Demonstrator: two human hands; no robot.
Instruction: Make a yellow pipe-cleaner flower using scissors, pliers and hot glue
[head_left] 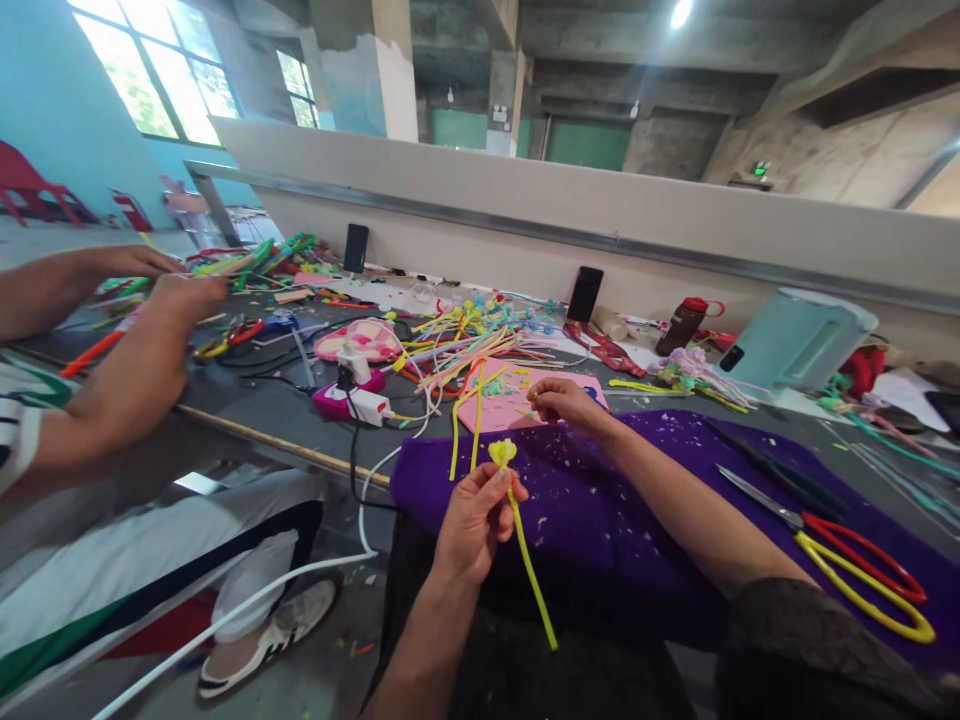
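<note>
A brown bottle [681, 330] with a red lid stands next to a pale blue plastic box [802, 340] on the worktop [251, 400]. Two black phones [585, 293] stand by the low wall [487, 180]. Far left, there's a red chair [34, 185] and a big, bright window [157, 65].

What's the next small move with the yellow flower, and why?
I'd bring the right hand to the flower. The left hand pinches it just below its head, leaving the head exposed, while the right hand, over the pink mat, appears to hold something too small to identify, perhaps a piece to add.
</note>
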